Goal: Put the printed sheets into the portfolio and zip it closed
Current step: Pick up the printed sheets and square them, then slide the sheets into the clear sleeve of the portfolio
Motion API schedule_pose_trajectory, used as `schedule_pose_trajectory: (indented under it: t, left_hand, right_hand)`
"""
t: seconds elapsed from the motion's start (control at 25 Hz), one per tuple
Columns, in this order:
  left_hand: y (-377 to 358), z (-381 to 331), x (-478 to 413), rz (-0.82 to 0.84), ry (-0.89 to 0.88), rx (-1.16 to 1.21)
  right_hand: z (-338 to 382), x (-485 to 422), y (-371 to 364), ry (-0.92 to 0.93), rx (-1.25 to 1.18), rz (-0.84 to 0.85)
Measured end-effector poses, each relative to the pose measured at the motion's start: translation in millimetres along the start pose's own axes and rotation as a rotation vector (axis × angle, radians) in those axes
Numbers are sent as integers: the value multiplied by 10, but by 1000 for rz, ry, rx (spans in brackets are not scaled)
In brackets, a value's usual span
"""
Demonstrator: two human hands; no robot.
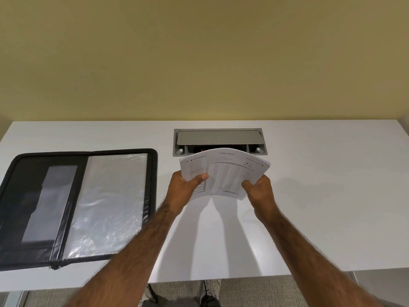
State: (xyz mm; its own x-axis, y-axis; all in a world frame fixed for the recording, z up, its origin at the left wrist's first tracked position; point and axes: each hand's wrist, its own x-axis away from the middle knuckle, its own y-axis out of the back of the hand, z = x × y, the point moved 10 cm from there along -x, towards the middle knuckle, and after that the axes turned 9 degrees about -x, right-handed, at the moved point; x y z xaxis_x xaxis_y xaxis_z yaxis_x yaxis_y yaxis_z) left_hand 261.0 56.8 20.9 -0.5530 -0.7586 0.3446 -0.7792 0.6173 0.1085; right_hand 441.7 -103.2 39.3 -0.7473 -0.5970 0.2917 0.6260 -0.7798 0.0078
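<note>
Nearest, 6 o'clock: carpeted floor (177, 291) is seen below the desk (321, 196) edge. 2 bare forearms are stretched fwd over the white top.

Centre: printed sheets (225, 171) are held betw. left hand (184, 189) and right hand (262, 191), apparently lifted off the desk (shadow beneath). 1 stack. It is pinched at the near corners: left thumb is laid on top at the 9 o'clock edge, right fingers (247, 184) are curled round the 3 o'clock edge; remaining fingers are hidden under the paper. Stack is bowed upward, far edge fanned. Several sheets, exact no. can't be told.

Handling (judged): light, floppy, slippery sheet on sheet; splaying is likely if held one-handed. Best taken by opposite edges, thumb over, fingers under.

9 o'clock of hands, well apart: 1 portfolio (152, 185), laid open flat, zip undone. 1 clear plastic sleeve (106, 202) on its right half, dark pocket panel on its left. Film is judged thin and clingy.

12 o'clock, just beyond the sheets: 1 recessed cable hatch (219, 138). Farthest: yellow wall (199, 63).
</note>
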Motion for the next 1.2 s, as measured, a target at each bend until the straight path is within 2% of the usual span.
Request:
schedule_pose_trajectory:
  t: [0.24,0.32,0.48,0.68,0.76,0.84,0.92,1.04,1.2]
  left_hand:
    - [154,-123,53,-31,0,3]
    - [312,-205,67,-38,2,27]
    - [968,-250,45,-104,34,90]
    - [2012,-109,-232,-174,24,109]
    - [2530,75,-395,-284,51,-72]
    - [3017,319,-551,-334,94,-388]
    - [3288,529,-725,-257,105,-733]
    - [3397,634,-1089,-121,20,-1124]
    - [3318,869,-1401,51,41,-1299]
  right_hand:
    - [-16,19,-43,47,1,26]
    - [27,26,-186,42,38,80]
    - [47,19,-815,13,115,228]
    - [199,-190,-1815,91,276,252]
    - [308,-332,-2131,130,343,225]
    - [451,-484,-2427,164,350,204]
    - [568,-616,-2669,168,306,188]
    - [654,-780,-2975,189,307,172]
    - [673,-876,-3215,241,403,142]
